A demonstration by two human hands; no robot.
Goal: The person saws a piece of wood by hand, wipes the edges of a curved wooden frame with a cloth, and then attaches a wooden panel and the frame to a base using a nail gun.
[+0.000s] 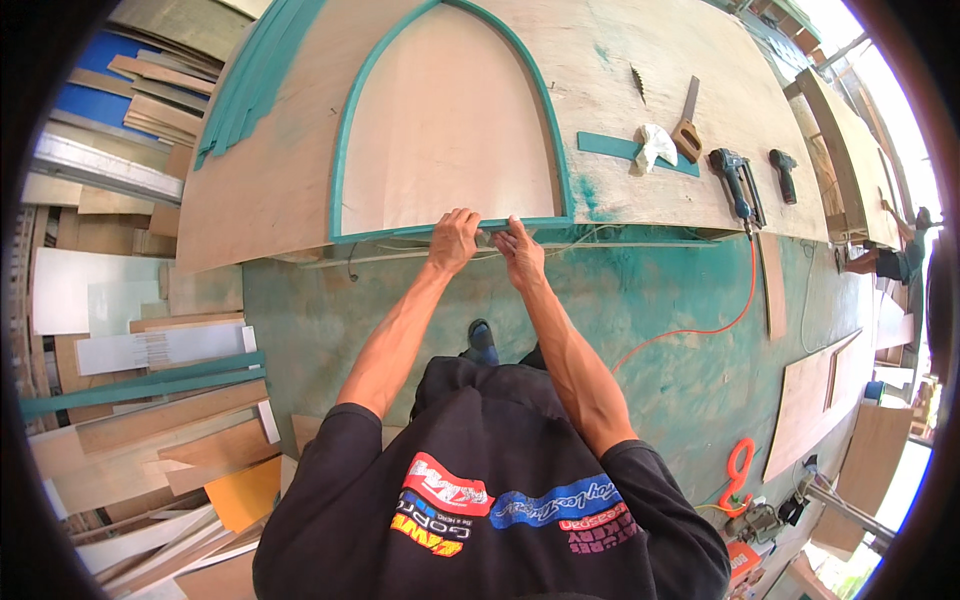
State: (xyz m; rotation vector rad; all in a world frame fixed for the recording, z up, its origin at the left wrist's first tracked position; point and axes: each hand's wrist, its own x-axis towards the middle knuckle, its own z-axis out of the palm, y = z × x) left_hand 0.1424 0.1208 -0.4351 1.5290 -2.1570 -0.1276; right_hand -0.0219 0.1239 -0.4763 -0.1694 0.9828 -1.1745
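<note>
An arched frame point(345, 150) with teal edging and a pale wooden panel inside lies on the wooden workbench point(690, 50), its straight side toward me. My left hand point(455, 240) is closed over that near teal edge, fingers curled on top. Just to its right, my right hand point(521, 253) grips the same edge, with one digit on top and the other fingers bent below. A small greyish bit shows between the two hands, too small to name. The undersides of both grips are hidden.
To the right on the bench lie a handsaw point(688, 135), a teal strip point(607, 146), a crumpled white cloth point(655, 148), a nail gun point(738, 185) with an orange hose point(690, 330), and a cordless drill point(783, 175). Teal boards point(255, 85) lie far left. Another person point(900, 255) stands far right.
</note>
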